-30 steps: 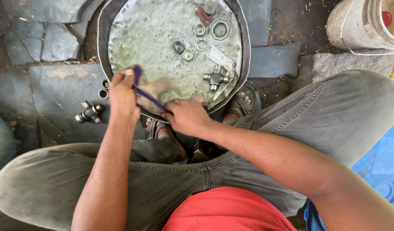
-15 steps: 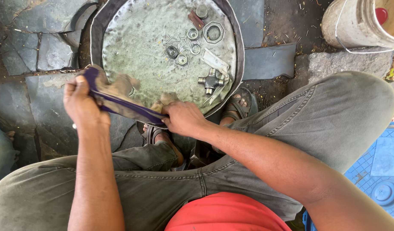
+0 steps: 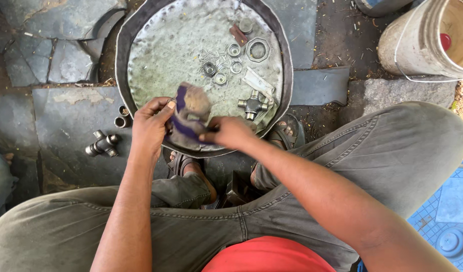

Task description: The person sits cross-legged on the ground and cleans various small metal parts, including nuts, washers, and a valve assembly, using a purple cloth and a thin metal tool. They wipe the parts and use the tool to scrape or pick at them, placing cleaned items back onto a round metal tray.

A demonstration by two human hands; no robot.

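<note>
A dirty purple and tan rag [image 3: 190, 116] is bunched between both my hands above the near edge of a round metal tray [image 3: 156, 65]. My left hand [image 3: 150, 123] grips its left side with the thumb on top. My right hand [image 3: 230, 132] pinches its right lower end. On the tray lie a cross-shaped metal joint [image 3: 254, 105], several small round bearing cups [image 3: 220, 70], a large hex nut [image 3: 258, 50] and scattered thin needle rollers.
A second cross-shaped joint [image 3: 103, 143] and two small cups [image 3: 122, 117] lie on the stone floor at the left. A whitish plastic bucket [image 3: 422, 40] stands at top right. My knees in grey trousers fill the lower frame; sandalled feet sit under the tray.
The rag was stretched out long between my hands; now it is gathered into a bunch. My left hand has moved right, toward my right hand.
</note>
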